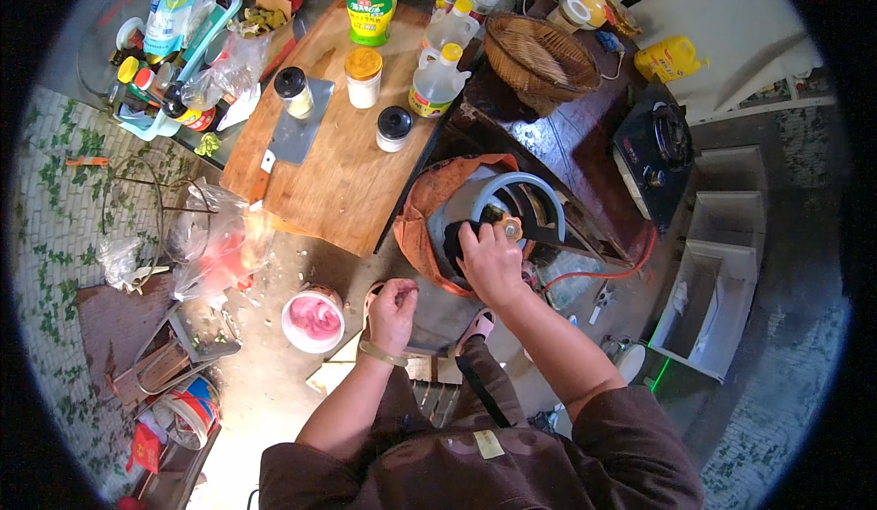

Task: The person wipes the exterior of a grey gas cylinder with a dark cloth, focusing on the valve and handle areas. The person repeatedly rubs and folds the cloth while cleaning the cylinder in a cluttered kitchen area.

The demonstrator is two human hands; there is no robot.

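Observation:
My right hand reaches onto the top of a gas cylinder. Its curled fingers grip a black cloth, partly hidden beneath them, right beside the valve knob. A grey-blue collar ring rises around the valve. Orange fabric lies loosely about the cylinder. My left hand hangs over the floor in front of me with its fingers curled in, and nothing shows in it. A bracelet circles that wrist.
A wooden board bears a cleaver, seasoning jars and bottles. A wicker basket and a gas stove occupy the right-hand table. An orange hose curves beneath it. A white bucket with pink contents stands on the floor.

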